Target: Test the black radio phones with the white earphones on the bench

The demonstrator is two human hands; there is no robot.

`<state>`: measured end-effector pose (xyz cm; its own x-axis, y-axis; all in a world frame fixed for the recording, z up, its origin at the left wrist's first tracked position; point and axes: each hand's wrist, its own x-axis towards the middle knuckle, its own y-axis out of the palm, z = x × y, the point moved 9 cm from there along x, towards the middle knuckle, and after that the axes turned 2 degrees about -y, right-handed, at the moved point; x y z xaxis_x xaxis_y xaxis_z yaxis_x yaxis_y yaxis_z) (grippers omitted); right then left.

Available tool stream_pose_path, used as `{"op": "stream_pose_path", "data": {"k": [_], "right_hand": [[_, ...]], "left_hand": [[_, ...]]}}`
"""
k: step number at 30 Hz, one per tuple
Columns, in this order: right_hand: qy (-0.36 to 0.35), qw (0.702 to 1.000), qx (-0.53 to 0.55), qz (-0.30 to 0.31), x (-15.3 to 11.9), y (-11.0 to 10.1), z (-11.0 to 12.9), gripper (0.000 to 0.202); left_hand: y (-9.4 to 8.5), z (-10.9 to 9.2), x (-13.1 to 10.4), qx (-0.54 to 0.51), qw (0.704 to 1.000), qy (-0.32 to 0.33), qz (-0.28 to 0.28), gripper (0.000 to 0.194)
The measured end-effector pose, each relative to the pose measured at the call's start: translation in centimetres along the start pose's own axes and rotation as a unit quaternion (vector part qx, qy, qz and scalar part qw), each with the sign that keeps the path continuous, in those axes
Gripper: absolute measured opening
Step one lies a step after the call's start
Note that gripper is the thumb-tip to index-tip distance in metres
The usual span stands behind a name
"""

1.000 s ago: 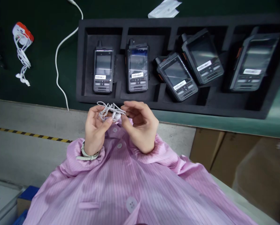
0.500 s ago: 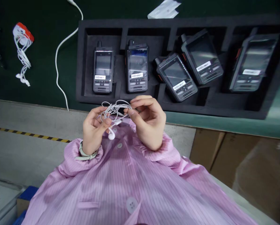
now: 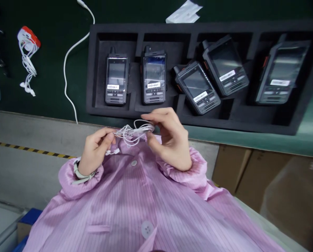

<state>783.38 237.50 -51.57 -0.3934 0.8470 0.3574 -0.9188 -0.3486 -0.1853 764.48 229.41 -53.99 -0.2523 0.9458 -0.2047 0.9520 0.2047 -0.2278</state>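
Observation:
White wired earphones (image 3: pixel 131 134), their cord gathered in loose loops, are stretched between my two hands in front of the pink striped coat. My left hand (image 3: pixel 95 149) pinches the left end of the bundle between thumb and fingers, and the white ends hang just below that grip. Around the right end of the loops, the curved fingers and thumb of my right hand (image 3: pixel 171 138) hold the cord. Just beyond my hands lies a black foam tray (image 3: pixel 111 113) with several handheld radios (image 3: pixel 154 77) in its compartments.
At the left of the green table (image 3: pixel 51 63) lies another bundled white earphone cord (image 3: pixel 27 66) by a red and white piece (image 3: pixel 31 36). A white cable (image 3: pixel 67 66) runs beside the tray. Clear plastic (image 3: pixel 184 12) lies behind it. Cardboard boxes (image 3: pixel 266 182) stand below the right edge.
My left hand has moved left and my right hand slightly right, drawing the looped cord out wider. The earbud that hung under the left fingers has shifted left with them.

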Motion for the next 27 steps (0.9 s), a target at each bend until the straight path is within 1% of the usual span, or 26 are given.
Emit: {"op": "stream_pose_path", "data": {"k": [2, 3, 5, 6, 8, 10, 13, 15, 17, 18, 21, 23, 26, 27], "right_hand": [[-0.005, 0.995, -0.044, 0.088, -0.2, 0.9, 0.3, 0.048], [-0.012, 0.990, -0.052, 0.129, -0.4, 1.5, 0.5, 0.047], [-0.034, 0.980, -0.057, 0.189, -0.7, 2.5, 1.1, 0.038], [-0.042, 0.976, -0.060, 0.204, -0.8, 2.9, 1.3, 0.032], [-0.052, 0.974, -0.072, 0.207, -0.8, 3.3, 1.6, 0.023], [-0.048, 0.975, -0.068, 0.205, -0.7, 3.6, 1.5, 0.017], [-0.042, 0.974, -0.053, 0.217, -0.9, 3.9, 1.3, 0.010], [-0.051, 0.969, -0.062, 0.234, -1.1, 4.1, 1.2, 0.012], [-0.061, 0.963, -0.092, 0.244, -1.4, 4.3, 1.2, 0.012], [-0.064, 0.961, -0.108, 0.245, -1.5, 4.4, 1.2, 0.012], [-0.086, 0.959, -0.138, 0.233, -1.5, 4.5, 1.9, 0.015], [-0.109, 0.958, -0.144, 0.224, -1.5, 4.4, 2.4, 0.016], [-0.122, 0.958, -0.141, 0.218, -1.5, 3.9, 2.6, 0.014], [-0.121, 0.959, -0.133, 0.220, -1.5, 3.8, 2.5, 0.013]], "left_hand": [[-0.3, 0.6, -0.2, -0.061, 0.998, -0.031, -0.001, 0.027], [-0.4, 0.7, -0.3, -0.087, 0.995, -0.039, 0.001, 0.028], [-0.3, 0.7, -0.5, -0.116, 0.992, -0.039, 0.010, 0.028], [-0.1, 0.7, -0.6, -0.117, 0.992, -0.036, 0.015, 0.027], [0.3, 0.6, -0.7, -0.103, 0.994, -0.026, 0.032, 0.024], [1.0, 0.8, -0.9, -0.092, 0.994, -0.022, 0.054, 0.021], [1.6, 1.4, -1.2, -0.115, 0.991, -0.021, 0.071, 0.021], [1.8, 1.9, -1.3, -0.134, 0.988, -0.025, 0.074, 0.020], [2.0, 2.0, -1.3, -0.145, 0.986, -0.025, 0.079, 0.026], [2.1, 1.8, -1.2, -0.134, 0.988, -0.023, 0.080, 0.029], [1.8, 1.5, -0.9, -0.034, 0.998, -0.030, 0.046, 0.037], [1.7, 1.4, -0.7, 0.020, 0.999, -0.046, 0.021, 0.038], [1.5, 1.6, -0.6, 0.009, 0.998, -0.056, -0.009, 0.032], [1.2, 1.7, -0.6, -0.003, 0.998, -0.052, -0.029, 0.030]]}}
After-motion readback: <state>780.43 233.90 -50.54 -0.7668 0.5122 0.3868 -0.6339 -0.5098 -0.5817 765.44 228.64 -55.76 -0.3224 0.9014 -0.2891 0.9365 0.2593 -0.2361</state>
